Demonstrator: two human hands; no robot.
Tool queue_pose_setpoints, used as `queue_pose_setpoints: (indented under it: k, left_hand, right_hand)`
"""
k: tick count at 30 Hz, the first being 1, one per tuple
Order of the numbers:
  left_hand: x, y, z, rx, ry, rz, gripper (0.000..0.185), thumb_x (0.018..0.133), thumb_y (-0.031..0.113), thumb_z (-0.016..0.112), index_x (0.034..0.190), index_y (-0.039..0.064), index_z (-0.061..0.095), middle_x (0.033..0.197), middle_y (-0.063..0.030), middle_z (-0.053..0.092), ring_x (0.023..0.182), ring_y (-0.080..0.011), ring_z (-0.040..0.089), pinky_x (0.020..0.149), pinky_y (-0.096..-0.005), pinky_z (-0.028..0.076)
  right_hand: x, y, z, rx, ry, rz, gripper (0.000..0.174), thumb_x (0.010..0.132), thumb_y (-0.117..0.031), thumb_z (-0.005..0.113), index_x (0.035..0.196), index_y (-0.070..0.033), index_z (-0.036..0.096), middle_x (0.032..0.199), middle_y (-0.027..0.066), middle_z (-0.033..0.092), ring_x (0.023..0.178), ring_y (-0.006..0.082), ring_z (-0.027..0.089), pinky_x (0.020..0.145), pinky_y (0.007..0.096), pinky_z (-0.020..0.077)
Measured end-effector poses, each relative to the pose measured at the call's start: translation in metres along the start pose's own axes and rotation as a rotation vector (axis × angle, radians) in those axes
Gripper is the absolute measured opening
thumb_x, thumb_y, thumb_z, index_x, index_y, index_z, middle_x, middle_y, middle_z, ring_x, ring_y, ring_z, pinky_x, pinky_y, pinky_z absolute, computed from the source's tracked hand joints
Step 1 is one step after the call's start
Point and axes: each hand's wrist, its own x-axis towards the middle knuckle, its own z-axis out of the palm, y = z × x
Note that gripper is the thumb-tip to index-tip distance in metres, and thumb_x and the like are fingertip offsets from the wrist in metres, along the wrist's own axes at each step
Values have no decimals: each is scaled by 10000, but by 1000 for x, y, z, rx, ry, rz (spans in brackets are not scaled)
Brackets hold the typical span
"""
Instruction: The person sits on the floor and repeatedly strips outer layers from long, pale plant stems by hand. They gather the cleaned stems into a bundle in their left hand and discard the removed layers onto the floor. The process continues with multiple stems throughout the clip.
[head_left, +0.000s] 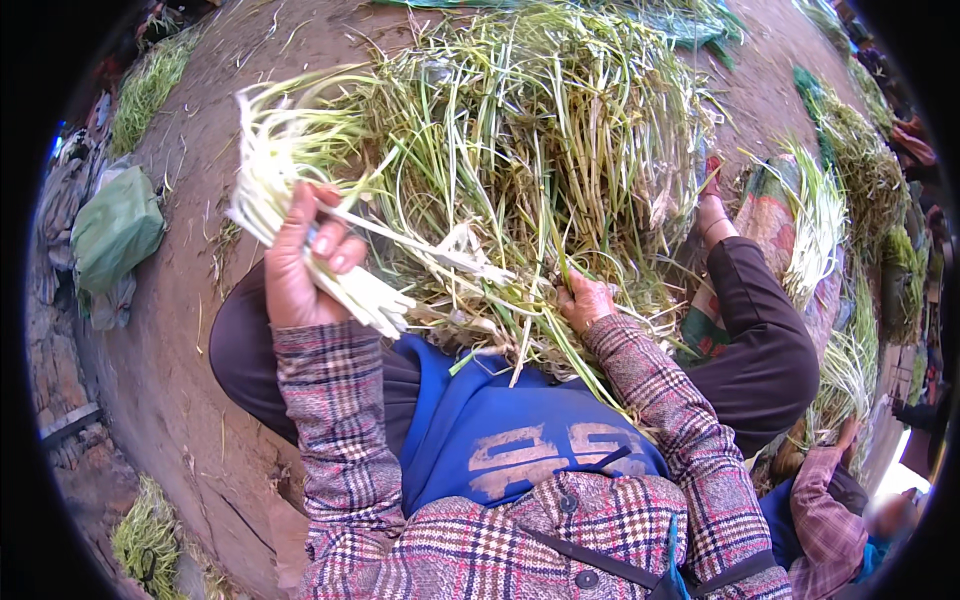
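Observation:
My left hand (304, 262), raised over my left knee, is closed around a bundle of pale green-white stalks (259, 180), whose cut-looking ends stick out below the fingers. A few thin stalks run from that hand towards the heap. My right hand (587, 301) rests at the near edge of a large heap of long green leafy stalks (555, 127), fingers curled on some green stems. Its fingertips are partly hidden among the leaves. Loose stalks and leaf scraps lie over the blue cloth (525, 427) on my lap.
A green sack (118, 229) stands at the left. Pale stalks (814, 217) lie on a patterned cloth beyond my right leg, with more greenery behind. Another person (825, 502) in a plaid sleeve sits at the lower right. Green piles (146, 532) lie on the earthen floor at the lower left.

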Motion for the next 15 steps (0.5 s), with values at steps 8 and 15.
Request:
queue_pose_setpoints:
  k: [8,15]
  left_hand:
    - [-1,-19,-8,79,20,-9,137,884,173,570,916,51,516,809,-66,582,506,-45,471,380,-193,430]
    - [-4,-76,-21,141,124,-329,114,902,186,551,931,78,532,835,-44,591,517,-35,454,434,-207,415]
  right_hand:
    - [-6,-13,-30,214,57,195,258,809,-246,646,947,-49,553,801,129,643,708,235,624,669,372,519]
    - [-3,-68,-78,892,17,183,361,810,-284,661,1056,-41,559,964,140,622,868,207,607,705,328,537]
